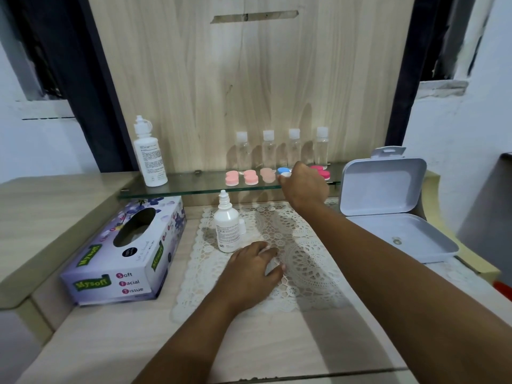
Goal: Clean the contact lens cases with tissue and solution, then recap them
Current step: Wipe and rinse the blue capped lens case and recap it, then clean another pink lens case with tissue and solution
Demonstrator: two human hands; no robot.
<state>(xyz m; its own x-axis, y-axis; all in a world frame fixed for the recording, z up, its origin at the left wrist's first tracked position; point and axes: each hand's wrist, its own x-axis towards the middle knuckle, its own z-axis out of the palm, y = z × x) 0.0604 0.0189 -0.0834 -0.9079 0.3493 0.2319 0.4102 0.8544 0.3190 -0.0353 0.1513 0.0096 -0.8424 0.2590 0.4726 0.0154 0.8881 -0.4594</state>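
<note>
Several contact lens cases stand in a row on the glass shelf point(194, 187): three pale pink ones point(251, 176), a blue and white one point(283, 171) and a magenta one point(323, 172). My right hand point(303, 187) reaches up to the shelf, and its fingers curl round the blue and white case, hiding most of it. My left hand point(250, 268) rests on the lace mat point(307, 259) with relaxed fingers; I see nothing in it. A small white solution bottle point(227, 230) stands on the mat just beyond that hand. The tissue box point(124, 253) lies at the left.
A larger white solution bottle point(149, 159) stands at the shelf's left end. Several clear capped bottles point(242, 151) line the wooden back panel behind the cases. An open grey plastic box point(388, 209) sits at the right, its lid upright.
</note>
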